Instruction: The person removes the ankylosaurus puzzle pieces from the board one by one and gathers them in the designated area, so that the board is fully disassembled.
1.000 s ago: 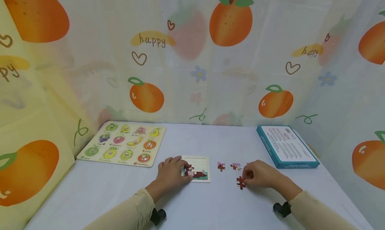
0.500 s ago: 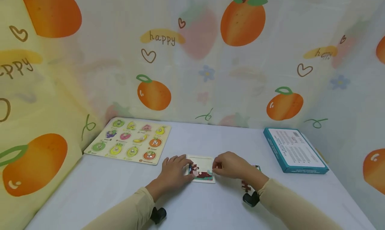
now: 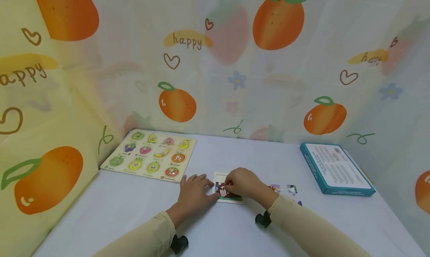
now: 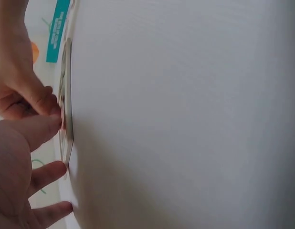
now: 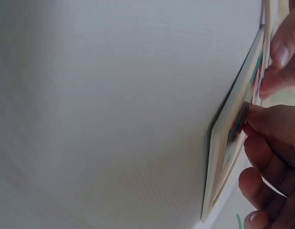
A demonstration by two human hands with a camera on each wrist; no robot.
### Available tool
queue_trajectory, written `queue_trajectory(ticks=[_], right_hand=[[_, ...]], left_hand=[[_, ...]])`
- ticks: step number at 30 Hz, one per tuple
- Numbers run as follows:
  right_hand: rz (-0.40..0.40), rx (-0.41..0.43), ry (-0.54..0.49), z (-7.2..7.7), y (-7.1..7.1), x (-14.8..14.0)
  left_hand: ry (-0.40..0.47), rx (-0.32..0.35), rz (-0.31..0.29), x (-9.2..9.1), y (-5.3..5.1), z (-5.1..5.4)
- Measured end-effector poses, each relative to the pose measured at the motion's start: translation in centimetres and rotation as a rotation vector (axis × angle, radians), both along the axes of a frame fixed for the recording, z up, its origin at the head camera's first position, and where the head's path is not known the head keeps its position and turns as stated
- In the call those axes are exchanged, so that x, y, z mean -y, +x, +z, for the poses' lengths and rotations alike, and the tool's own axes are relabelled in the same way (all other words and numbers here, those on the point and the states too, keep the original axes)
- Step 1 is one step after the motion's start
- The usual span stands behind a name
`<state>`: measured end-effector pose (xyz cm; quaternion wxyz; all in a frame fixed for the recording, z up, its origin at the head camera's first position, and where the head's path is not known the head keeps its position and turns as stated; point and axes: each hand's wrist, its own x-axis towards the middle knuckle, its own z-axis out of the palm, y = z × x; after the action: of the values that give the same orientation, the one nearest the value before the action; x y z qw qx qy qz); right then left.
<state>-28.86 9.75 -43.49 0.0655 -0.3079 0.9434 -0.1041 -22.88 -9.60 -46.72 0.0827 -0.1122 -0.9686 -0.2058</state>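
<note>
A small pale puzzle tray [image 3: 220, 174] lies on the white table, partly filled with reddish-brown and green jigsaw pieces. My left hand [image 3: 196, 193] rests at its left side with fingers spread, thumb and index finger touching the tray's edge. Over the tray's right part, my right hand [image 3: 246, 184] pinches a small jigsaw piece between thumb and index finger, down at the picture. In the right wrist view, a dark red bit of the piece [image 5: 243, 123] shows under the fingertips; most of it is hidden. Loose jigsaw pieces [image 3: 292, 189] lie right of the tray, some behind my right forearm.
A fruit peg board [image 3: 158, 152] lies at the back left. At the back right is a teal-edged box [image 3: 339, 167] with a white printed face. A curtain [image 3: 208, 100] printed with oranges hangs behind the table [image 3: 134, 208].
My right hand has moved left from the loose pieces to the tray, bringing a jigsaw piece. The left hand stays at the tray's edge. The head view has turned slightly left.
</note>
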Motion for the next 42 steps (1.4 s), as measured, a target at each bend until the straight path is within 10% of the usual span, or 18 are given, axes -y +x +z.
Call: queue_trajectory(ticks=[16,24,29,42], right_hand=[[0.019,-0.09,-0.003,0.6,0.2,-0.3],[-0.055,-0.123,-0.033,2.5,1.4,-5.7],[-0.134,-0.038,-0.039,1.7,2.9,-10.0],[-0.015,-0.061,-0.062,-0.2,4.1,-12.4]], left_hand=[[-0.053,0.006,0.029,-1.3,0.2,0.6],[-0.072,0.021,0.046,-1.6,-0.3,0.9],[-0.106,0.045,0.065,-1.4,-0.4,1.0],[-0.113,0.043,0.049,-1.1,-0.3,0.7]])
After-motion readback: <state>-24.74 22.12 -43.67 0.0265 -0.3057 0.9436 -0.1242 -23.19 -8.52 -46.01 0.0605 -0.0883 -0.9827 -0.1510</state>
